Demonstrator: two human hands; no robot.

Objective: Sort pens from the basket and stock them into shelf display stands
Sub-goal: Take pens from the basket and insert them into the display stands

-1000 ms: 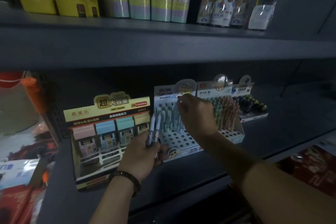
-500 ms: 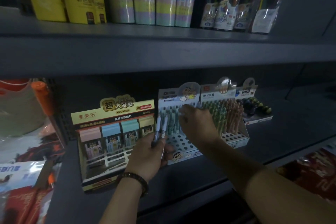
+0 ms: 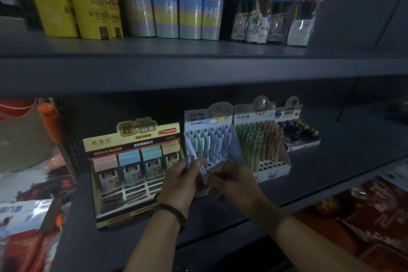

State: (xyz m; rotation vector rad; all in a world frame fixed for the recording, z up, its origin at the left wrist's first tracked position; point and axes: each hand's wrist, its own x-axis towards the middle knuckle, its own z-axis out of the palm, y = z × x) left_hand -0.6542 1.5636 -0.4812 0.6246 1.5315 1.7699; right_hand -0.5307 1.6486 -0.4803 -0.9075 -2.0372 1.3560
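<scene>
My left hand [image 3: 180, 180] grips a few pale pens [image 3: 191, 150] upright in front of the white cartoon display stand [image 3: 235, 139] on the lower shelf. That stand holds rows of pastel green and lilac pens at its back, with open holes in front. My right hand [image 3: 234, 180] has come back beside the left one, and its fingertips pinch the lower end of one of the held pens. The basket is out of view.
Right of the white stand sits a second stand [image 3: 280, 165] of green and orange pens, then an eraser box [image 3: 302, 137]. A yellow lead-refill display [image 3: 132, 139] stands to the left. The upper shelf [image 3: 198, 66] overhangs, carrying pencil tubes.
My right hand drew back from the top rows of the white stand down to my left hand and the pens it holds. The left hand stayed roughly in place.
</scene>
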